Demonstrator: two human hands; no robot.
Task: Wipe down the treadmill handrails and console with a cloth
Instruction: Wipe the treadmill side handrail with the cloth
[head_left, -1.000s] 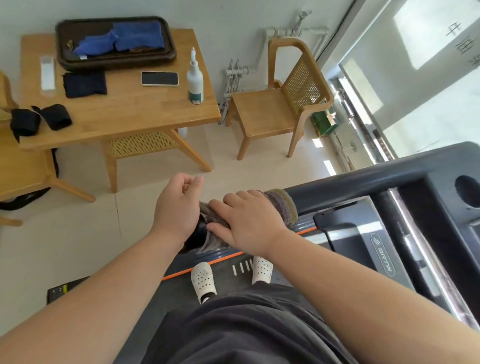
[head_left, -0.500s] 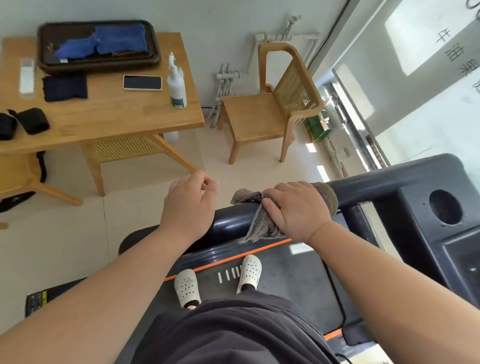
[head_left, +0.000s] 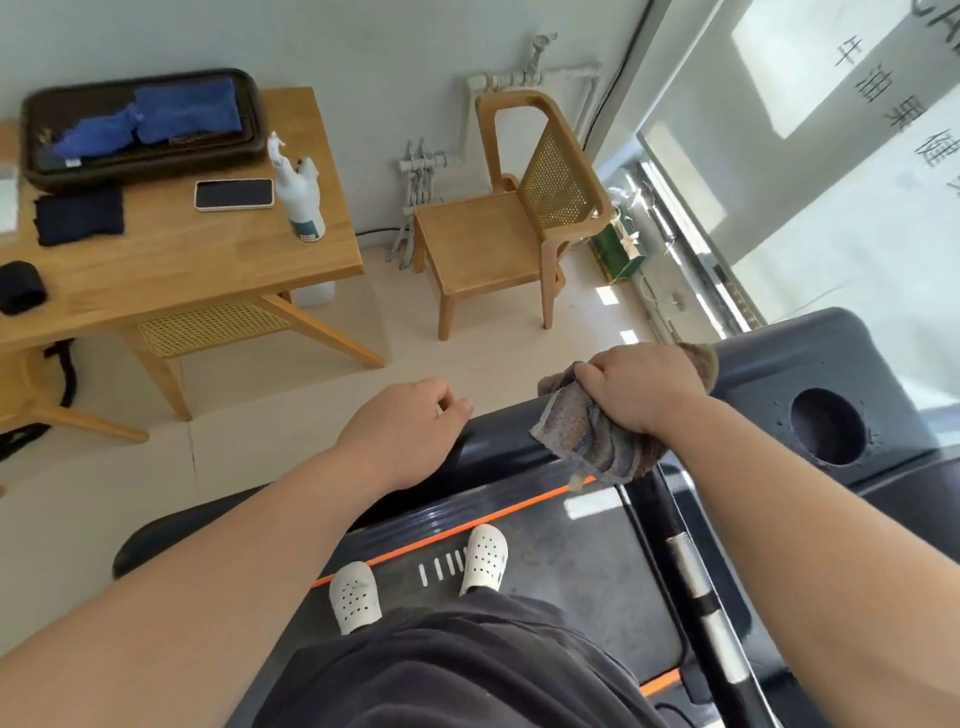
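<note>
A dark treadmill handrail (head_left: 498, 441) runs from lower left up to the console (head_left: 779, 374) at the right, which has a round cup hole (head_left: 826, 426). My right hand (head_left: 644, 387) presses a grey-brown striped cloth (head_left: 592, 441) onto the handrail where it joins the console; the cloth hangs down over the rail's near side. My left hand (head_left: 410, 436) rests on the handrail farther left, fingers curled over its far edge, holding no cloth. Below, my white perforated shoes (head_left: 356, 595) stand on the treadmill belt (head_left: 571, 545).
Left of the treadmill stands a wooden table (head_left: 171, 270) with a spray bottle (head_left: 301, 192), a phone (head_left: 234, 194), dark folded cloths (head_left: 80, 215) and a black tray (head_left: 140, 166) of blue cloths. A wooden chair (head_left: 498, 234) stands by the wall. A window is at the right.
My right hand has slid the cloth along the handrail toward the console. My left hand has followed along the rail. The view has swung so more of the console's corner shows.
</note>
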